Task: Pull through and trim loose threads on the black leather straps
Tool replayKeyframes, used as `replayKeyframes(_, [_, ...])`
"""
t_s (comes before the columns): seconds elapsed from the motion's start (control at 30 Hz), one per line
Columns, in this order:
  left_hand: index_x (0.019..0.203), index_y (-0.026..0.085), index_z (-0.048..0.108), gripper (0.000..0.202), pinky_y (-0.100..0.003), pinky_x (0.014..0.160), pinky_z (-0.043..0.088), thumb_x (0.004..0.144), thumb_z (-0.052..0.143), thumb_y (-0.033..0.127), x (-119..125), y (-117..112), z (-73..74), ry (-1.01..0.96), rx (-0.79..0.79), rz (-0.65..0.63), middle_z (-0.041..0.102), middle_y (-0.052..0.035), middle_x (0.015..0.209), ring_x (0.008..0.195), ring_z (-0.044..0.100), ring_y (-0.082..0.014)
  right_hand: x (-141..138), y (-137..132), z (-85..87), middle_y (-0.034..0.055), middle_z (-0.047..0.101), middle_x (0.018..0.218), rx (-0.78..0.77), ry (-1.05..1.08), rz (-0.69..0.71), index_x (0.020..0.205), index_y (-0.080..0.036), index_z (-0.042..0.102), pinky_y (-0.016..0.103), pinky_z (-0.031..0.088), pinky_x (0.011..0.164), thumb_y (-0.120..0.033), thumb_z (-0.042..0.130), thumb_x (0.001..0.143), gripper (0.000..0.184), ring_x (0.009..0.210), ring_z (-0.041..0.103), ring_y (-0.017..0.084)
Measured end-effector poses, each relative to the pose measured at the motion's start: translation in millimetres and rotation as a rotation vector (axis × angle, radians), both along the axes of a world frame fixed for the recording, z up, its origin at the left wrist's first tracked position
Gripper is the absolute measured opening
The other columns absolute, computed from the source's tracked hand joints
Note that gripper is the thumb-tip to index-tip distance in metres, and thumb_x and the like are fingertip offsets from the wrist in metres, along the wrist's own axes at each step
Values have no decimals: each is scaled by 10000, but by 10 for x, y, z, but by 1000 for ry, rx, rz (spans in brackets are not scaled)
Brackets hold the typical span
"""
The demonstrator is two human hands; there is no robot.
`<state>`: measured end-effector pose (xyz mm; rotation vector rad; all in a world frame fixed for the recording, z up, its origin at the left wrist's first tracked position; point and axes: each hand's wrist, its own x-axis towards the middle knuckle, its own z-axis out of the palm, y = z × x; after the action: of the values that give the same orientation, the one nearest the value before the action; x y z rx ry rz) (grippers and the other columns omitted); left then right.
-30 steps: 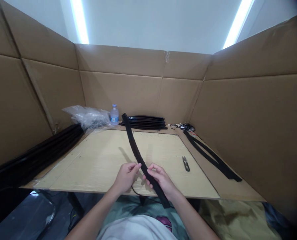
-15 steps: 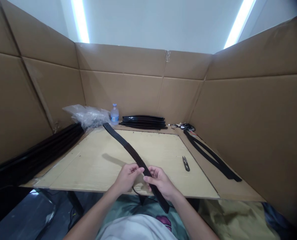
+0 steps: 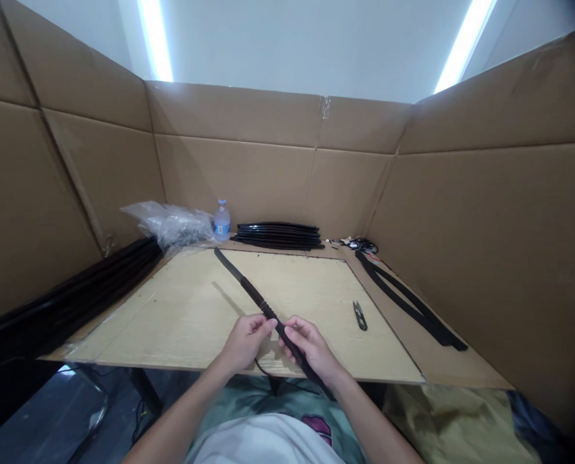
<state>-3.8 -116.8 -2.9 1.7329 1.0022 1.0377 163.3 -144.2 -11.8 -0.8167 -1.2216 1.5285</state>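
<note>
A long black strap-like strip runs diagonally over the front of the board, its far end raised toward the back left. My left hand pinches it near the middle between thumb and fingers. Just below, my right hand is closed around the same strip, whose near end passes under that wrist toward my lap. The strip is turned edge-on and looks narrow, with bunched ridges just above my left fingers. Small black thread snips lie on the board to the right of my hands.
The pale board covers the table. Two black strips lie along its right side. At the back are a stack of black strips, a water bottle and clear plastic bags. Cardboard walls enclose three sides.
The strip has been rolled from its flat face to its edge, and its far end has shifted slightly right and down. Both hands stay on it in nearly the same place.
</note>
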Motion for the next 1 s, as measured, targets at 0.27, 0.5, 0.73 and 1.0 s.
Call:
replayKeyframes(0.27, [593, 125, 500, 376, -211, 499, 264, 818, 505, 426, -13, 1, -36, 3, 20, -58, 374, 38, 543, 535, 338, -91, -4, -18, 6, -18, 539, 675, 55, -69, 32, 839, -127, 603, 172, 348, 508, -304, 722, 705, 252, 572, 452, 63])
replayKeyframes(0.5, [569, 133, 499, 402, -207, 484, 263, 832, 477, 435, 1, -39, 24, 10, 19, -116, 393, 37, 518, 513, 340, -90, -10, -64, -9, -31, 594, 647, -26, 11, 125, 808, -199, 368, 230, 458, 464, -305, 722, 698, 386, 493, 575, 123])
replayKeyframes(0.73, [592, 127, 592, 419, -212, 498, 285, 848, 450, 427, 11, -70, 78, 41, 49, -107, 486, 17, 519, 502, 374, -98, -4, -43, 15, 1, 633, 679, -24, 11, 61, 810, -208, 343, 157, 352, 367, -420, 574, 809, 313, 418, 497, 76])
replayKeyframes(1.0, [619, 124, 605, 402, -216, 500, 290, 851, 451, 413, 14, -39, 51, 6, 61, -53, 470, 25, 518, 499, 379, -97, -4, -2, -7, 23, 642, 709, -50, 69, 1, 771, -188, 412, 171, 359, 423, -405, 627, 767, 305, 489, 523, 88])
